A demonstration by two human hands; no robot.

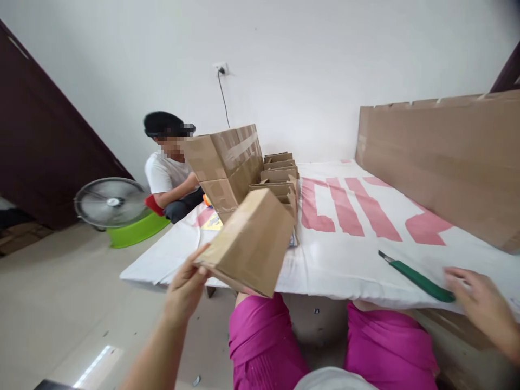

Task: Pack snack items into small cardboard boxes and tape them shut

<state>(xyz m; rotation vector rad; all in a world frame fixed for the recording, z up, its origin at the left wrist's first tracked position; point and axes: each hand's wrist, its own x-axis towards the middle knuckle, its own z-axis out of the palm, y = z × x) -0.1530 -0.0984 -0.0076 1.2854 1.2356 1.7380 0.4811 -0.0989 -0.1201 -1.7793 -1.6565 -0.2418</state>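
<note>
My left hand grips the near corner of a small folded cardboard box, held tilted over the front edge of the table. My right hand hovers at the right with fingers spread, its fingertips right at the handle end of a green utility knife lying on the white cloth. Whether the fingers touch the knife is unclear. My knees in magenta trousers show below.
The table carries a white cloth with red letters. A row of small folded boxes and a large taped carton stand at the back left. Big cardboard sheets lean at the right. A seated person, a fan and a green basin are on the left.
</note>
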